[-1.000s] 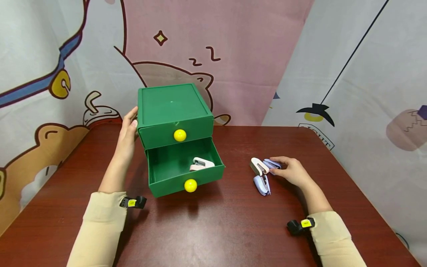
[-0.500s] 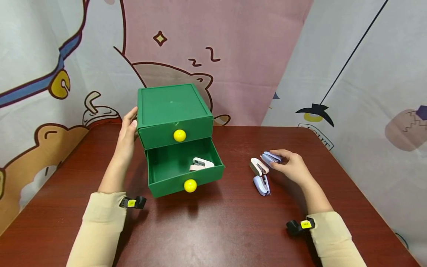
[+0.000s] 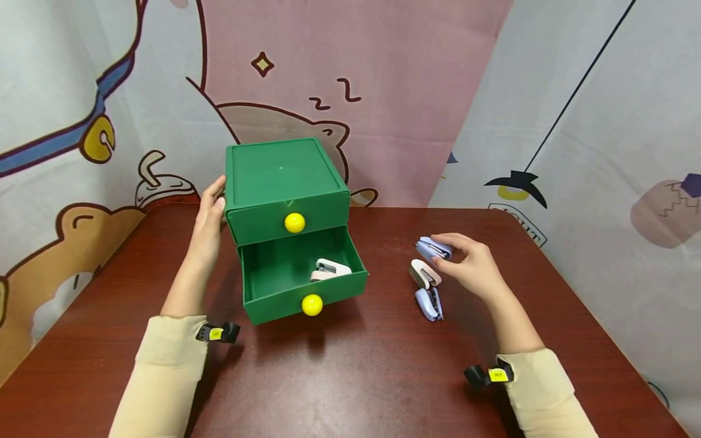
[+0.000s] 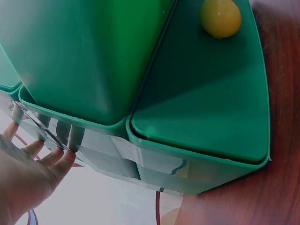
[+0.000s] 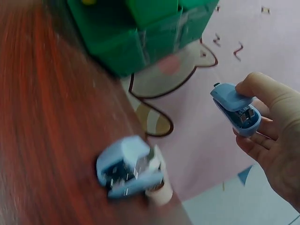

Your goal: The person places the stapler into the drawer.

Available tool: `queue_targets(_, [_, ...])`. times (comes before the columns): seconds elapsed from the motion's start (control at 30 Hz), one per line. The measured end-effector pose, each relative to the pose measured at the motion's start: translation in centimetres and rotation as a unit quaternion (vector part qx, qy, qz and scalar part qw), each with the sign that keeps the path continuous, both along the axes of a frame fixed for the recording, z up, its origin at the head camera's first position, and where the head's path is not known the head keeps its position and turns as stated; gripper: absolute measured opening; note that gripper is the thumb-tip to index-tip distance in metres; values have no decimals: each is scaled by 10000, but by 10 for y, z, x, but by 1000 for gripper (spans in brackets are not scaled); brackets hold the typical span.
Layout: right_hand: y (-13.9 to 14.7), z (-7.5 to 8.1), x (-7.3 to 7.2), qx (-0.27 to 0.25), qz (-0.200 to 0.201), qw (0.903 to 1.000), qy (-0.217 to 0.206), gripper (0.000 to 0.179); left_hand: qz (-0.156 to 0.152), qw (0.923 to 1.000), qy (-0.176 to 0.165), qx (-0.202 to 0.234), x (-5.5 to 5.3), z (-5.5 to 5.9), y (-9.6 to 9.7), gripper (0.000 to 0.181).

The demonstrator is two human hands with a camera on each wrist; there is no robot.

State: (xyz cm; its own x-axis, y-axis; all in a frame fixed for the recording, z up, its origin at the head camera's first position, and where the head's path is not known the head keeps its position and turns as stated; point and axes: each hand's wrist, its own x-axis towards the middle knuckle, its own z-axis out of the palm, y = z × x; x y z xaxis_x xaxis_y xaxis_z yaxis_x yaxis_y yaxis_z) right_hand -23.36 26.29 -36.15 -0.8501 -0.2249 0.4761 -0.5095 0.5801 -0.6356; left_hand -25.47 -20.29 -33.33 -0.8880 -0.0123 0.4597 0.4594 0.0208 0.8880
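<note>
My right hand point(image 3: 473, 267) pinches a light blue mini stapler point(image 3: 432, 248) between thumb and fingers, raised above the table on the right. Just below it in the head view lie a white stapler point(image 3: 424, 274) and another light blue stapler point(image 3: 429, 304), end to end. My left hand point(image 3: 205, 226) rests with extended fingertips against the left side of a green drawer cabinet point(image 3: 282, 173). A drawer point(image 3: 274, 298) under the top one is pulled out, and a white stapler point(image 3: 334, 269) lies in its right part.
Both visible drawers have round yellow knobs, such as the upper knob point(image 3: 295, 222). In the left wrist view, a closed drawer point(image 4: 206, 89) shows below the pulled-out one. A printed curtain point(image 3: 411, 91) hangs behind the reddish-brown table point(image 3: 339, 389).
The right hand has lifted the light blue stapler from beside the white one and moved it up and slightly left. The left hand and cabinet have stayed in place.
</note>
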Motion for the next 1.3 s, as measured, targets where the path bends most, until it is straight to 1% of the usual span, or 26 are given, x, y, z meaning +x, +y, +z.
queue_targets(0.17, [-16, 11, 5, -195, 214, 9994, 195, 38, 9, 10000, 28, 10, -1, 0, 0, 55])
queue_targets(0.4, [-44, 26, 16, -270, 510, 9980, 267, 38, 17, 10000, 26, 55, 0, -1, 0, 54])
queue_targets(0.53, [-60, 31, 20, -430, 747, 9961, 196, 38, 3, 10000, 21, 74, 1, -1, 1, 55])
queue_targets(0.7, [-80, 35, 24, -641, 1080, 9920, 119, 38, -25, 10000, 0, 85, 0, -1, 1, 55])
queue_targets(0.93, [-105, 40, 26, -704, 1440, 9866, 307, 38, -14, 10000, 23, 43, 0, 0, 1, 56])
queue_targets(1.07, [-118, 41, 26, -692, 1658, 9828, 427, 38, -29, 10000, 48, 45, 0, 0, 1, 56])
queue_targets(1.17, [-127, 40, 26, -789, 1828, 9789, 465, 37, -26, 10000, 56, 53, 0, 0, 1, 56])
queue_targets(1.3, [-138, 39, 28, -805, 1914, 9771, 466, 38, -17, 9999, 77, 68, 0, 0, 1, 56])
